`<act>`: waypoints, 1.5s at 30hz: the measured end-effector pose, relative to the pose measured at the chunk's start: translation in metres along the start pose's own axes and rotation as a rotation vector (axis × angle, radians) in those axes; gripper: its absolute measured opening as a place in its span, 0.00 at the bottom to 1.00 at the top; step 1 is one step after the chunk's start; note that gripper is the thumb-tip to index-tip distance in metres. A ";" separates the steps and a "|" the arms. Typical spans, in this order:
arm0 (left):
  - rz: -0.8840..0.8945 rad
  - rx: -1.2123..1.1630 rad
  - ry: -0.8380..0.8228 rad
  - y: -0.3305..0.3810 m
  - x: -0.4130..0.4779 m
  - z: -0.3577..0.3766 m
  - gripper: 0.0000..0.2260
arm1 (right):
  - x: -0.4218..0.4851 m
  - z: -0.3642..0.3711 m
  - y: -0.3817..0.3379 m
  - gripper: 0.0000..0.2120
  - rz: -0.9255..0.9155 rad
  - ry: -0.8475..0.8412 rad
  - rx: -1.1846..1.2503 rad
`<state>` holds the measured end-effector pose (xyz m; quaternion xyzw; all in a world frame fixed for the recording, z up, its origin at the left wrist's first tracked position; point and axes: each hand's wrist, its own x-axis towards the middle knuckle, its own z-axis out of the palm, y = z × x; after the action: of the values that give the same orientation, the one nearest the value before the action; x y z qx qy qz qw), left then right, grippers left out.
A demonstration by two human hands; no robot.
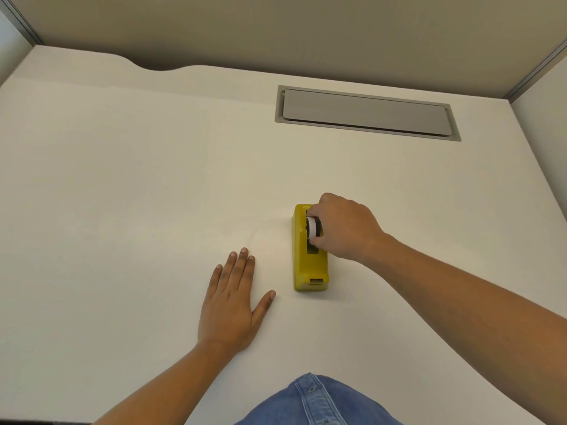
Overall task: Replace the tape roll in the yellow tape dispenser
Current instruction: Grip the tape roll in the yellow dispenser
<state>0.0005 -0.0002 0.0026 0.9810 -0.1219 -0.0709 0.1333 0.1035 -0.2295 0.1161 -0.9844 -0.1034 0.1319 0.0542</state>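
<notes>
One yellow dispenser (308,256), one tape roll (313,227) in the right hand (343,227)'s grip; left hand (231,302) flat, released.

I see a yellow tape dispenser (309,265) that looks like smooth plastic with a slight sheen, and the tape roll (312,227) in it shows a matt white band on a dark core. The desk (122,179) under it reads as a smooth, matt off-white laminate, its cable hatch (365,113) a flat grey, satin-looking panel. Down at my edge there's blue denim cloth (319,403), stitched, with a small metal-looking button.
</notes>
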 end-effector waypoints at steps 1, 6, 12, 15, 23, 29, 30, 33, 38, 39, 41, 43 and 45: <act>-0.001 0.002 -0.002 0.000 0.000 0.000 0.34 | -0.001 0.001 0.000 0.13 0.002 0.006 -0.001; -0.010 0.002 -0.014 -0.001 0.000 0.001 0.34 | -0.002 0.001 -0.001 0.11 0.013 0.011 0.003; -0.009 0.000 -0.014 0.000 0.000 0.001 0.35 | -0.002 -0.006 -0.004 0.09 0.011 0.003 0.005; -0.010 -0.003 -0.015 0.000 0.000 0.000 0.35 | -0.002 -0.010 -0.004 0.08 0.011 0.015 0.008; -0.012 -0.010 -0.008 0.000 0.000 0.000 0.35 | -0.014 -0.012 -0.004 0.07 0.021 0.020 0.032; -0.012 -0.035 -0.007 0.001 0.000 0.000 0.35 | -0.038 -0.010 -0.002 0.06 0.048 0.054 0.098; -0.014 -0.046 -0.007 0.002 0.000 -0.002 0.35 | -0.043 -0.010 -0.002 0.06 0.057 0.054 0.111; -0.044 -0.197 0.033 0.011 0.004 -0.018 0.34 | -0.053 -0.011 -0.001 0.06 0.076 0.063 0.138; -0.061 -0.553 0.179 0.052 0.009 -0.061 0.23 | -0.068 -0.018 -0.002 0.08 0.084 0.088 0.155; -0.079 -0.655 0.144 0.061 0.010 -0.070 0.22 | -0.072 -0.020 -0.003 0.09 0.089 0.092 0.165; -0.117 -0.842 0.038 0.078 0.015 -0.085 0.24 | -0.079 -0.024 -0.005 0.10 0.099 0.105 0.197; -0.140 -0.985 -0.058 0.093 0.019 -0.093 0.28 | -0.085 -0.029 -0.007 0.11 0.097 0.101 0.217; -0.158 -1.064 -0.113 0.105 0.021 -0.098 0.28 | -0.090 -0.034 -0.010 0.11 0.090 0.086 0.221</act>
<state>0.0142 -0.0801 0.1233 0.7787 -0.0020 -0.1854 0.5994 0.0260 -0.2425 0.1724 -0.9808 -0.0414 0.1023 0.1609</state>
